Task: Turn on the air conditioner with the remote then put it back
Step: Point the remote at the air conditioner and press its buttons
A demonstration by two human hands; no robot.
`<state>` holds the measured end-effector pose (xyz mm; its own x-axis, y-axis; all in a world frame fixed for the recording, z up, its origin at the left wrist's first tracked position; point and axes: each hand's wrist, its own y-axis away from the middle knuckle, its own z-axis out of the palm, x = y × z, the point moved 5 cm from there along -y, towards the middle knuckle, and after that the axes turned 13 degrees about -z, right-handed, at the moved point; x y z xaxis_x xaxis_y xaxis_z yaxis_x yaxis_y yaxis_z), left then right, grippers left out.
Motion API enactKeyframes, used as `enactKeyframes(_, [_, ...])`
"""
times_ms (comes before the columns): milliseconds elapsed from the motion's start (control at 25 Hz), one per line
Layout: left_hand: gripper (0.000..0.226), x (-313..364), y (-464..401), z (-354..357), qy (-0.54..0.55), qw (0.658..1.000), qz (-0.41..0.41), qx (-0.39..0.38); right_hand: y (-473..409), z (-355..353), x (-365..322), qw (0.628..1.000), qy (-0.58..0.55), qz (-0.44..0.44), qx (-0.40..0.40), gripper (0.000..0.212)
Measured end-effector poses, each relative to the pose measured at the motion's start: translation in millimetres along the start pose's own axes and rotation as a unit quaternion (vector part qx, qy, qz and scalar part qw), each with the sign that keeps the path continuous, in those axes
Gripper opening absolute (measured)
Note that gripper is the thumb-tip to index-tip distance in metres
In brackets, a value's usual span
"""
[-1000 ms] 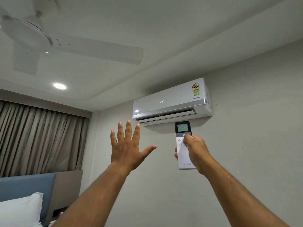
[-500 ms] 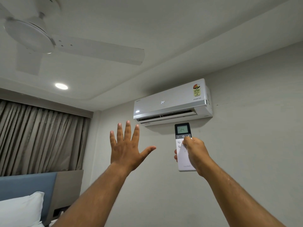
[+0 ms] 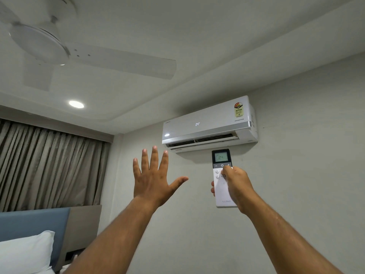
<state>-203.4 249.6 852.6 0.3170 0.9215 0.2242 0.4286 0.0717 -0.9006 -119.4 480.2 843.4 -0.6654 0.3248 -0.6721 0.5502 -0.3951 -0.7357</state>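
Observation:
A white air conditioner (image 3: 207, 123) hangs high on the wall, its front showing 24 and its lower flap slightly open. Just below it my right hand (image 3: 238, 185) holds a white remote (image 3: 221, 158) upright, pointed at the unit, with the thumb resting on the buttons under the lit screen that reads 24. My left hand (image 3: 154, 178) is raised to the left of the remote, palm away from me, fingers spread, holding nothing.
A white ceiling fan (image 3: 45, 46) hangs at the upper left beside a round ceiling light (image 3: 76, 104). Grey curtains (image 3: 49, 167) cover the left wall. A blue headboard (image 3: 35, 224) and a white pillow (image 3: 25, 252) sit at the lower left.
Both hands stay almost as they were. The view has shifted slightly, and the remote sits a touch lower under the unit.

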Motion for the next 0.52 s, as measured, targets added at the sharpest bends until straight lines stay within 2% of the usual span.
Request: enactKeyframes(520, [0.105, -8.6, -2.0, 2.7, -0.007, 1.0, 0.003, -0.009, 1.1, 5.7, 3.5, 1.0, -0.002, -0.002, -0.001, 0.017])
